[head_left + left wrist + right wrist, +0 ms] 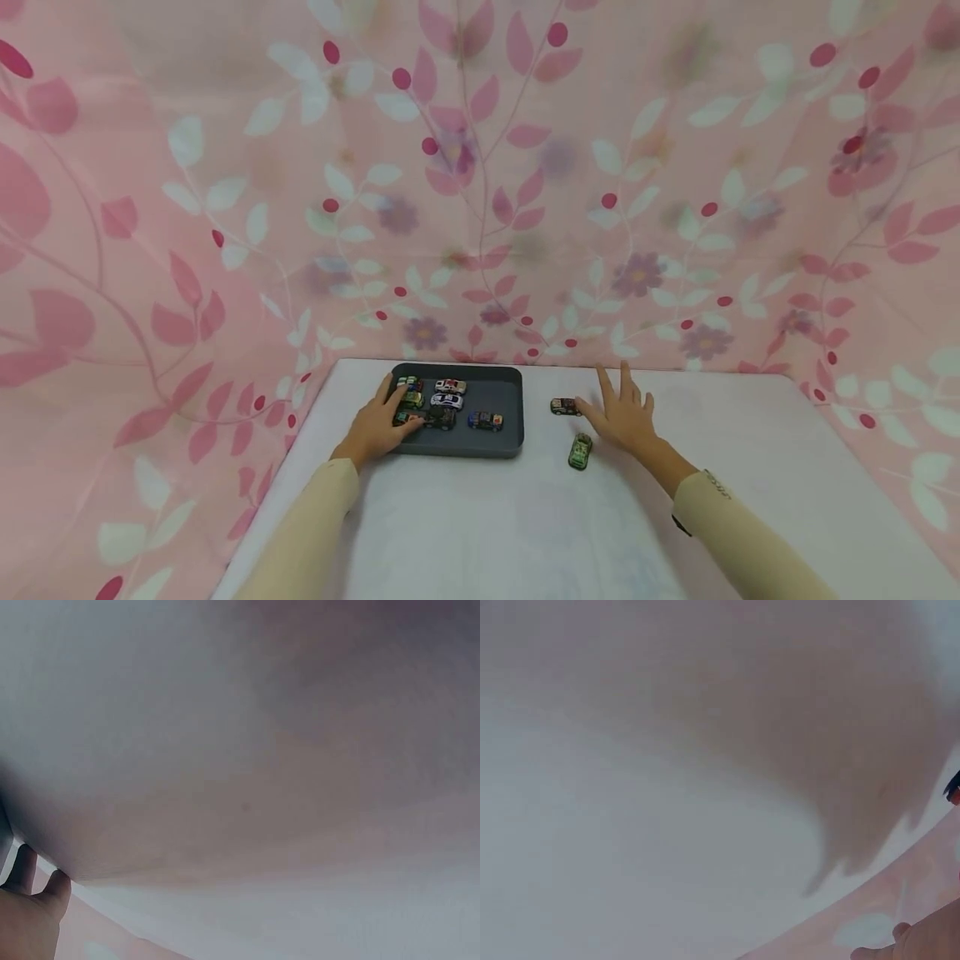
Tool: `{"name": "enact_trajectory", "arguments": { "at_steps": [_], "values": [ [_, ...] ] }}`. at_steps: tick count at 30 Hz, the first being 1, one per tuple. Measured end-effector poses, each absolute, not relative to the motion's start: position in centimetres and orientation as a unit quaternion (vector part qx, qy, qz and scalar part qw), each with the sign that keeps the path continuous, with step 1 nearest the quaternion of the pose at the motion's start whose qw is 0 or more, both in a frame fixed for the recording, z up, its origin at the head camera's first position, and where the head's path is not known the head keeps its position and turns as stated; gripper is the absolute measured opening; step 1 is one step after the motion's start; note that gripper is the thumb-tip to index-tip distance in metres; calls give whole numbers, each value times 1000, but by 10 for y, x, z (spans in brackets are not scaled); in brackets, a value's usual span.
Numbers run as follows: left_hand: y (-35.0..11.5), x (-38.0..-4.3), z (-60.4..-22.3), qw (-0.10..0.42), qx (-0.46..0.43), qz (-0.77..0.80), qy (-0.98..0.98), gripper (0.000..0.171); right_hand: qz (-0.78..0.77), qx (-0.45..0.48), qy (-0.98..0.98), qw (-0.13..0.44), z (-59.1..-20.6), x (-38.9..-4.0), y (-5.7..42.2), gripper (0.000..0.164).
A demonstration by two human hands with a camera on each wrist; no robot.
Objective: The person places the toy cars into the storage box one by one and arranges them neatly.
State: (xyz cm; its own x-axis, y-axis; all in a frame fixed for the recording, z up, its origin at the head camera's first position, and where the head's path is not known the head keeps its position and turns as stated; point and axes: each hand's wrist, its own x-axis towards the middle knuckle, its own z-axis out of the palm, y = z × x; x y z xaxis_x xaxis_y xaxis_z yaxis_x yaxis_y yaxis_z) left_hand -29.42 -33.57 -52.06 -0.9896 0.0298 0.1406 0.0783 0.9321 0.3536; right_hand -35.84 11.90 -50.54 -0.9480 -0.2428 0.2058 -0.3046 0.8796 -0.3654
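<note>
A dark grey tray [504,396] holds several toy cars, among them a white toy car [447,402] and a blue-and-orange toy car [486,421]. My left hand [377,427] rests on the tray's left side, its fingers and thumb reaching over the rim beside the leftmost cars. To the right of the tray, a dark patterned toy car [564,406] lies on the table, with my right thumb at its right end. The right hand [626,417] has its other fingers spread. Nearer me lies a green toy car [580,451]. Each wrist view catches only part of its hand.
The table [480,517] has a white cover. Pink cloth [480,183] with leaf and flower prints hangs behind it and along both sides. In the right wrist view, the hand's shadow [855,795] falls across the white surface.
</note>
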Motion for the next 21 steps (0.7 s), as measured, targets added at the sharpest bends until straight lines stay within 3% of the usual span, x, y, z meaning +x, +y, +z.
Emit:
{"name": "enact_trajectory", "arguments": {
  "at_steps": [6, 14, 21],
  "values": [
    [-335, -288, -522, 53, -25, -181, -982, 86, 210, 132, -967, 62, -512, -332, 123, 94],
    [-336, -288, -517, 68, -29, -176, -982, 85, 261, 108, -959, -30, -520, -298, 102, 96],
    [-336, -293, -522, 71, -35, -184, -980, 86, 255, 133, -957, -37, -524, -297, 98, 74]
  ]
}}
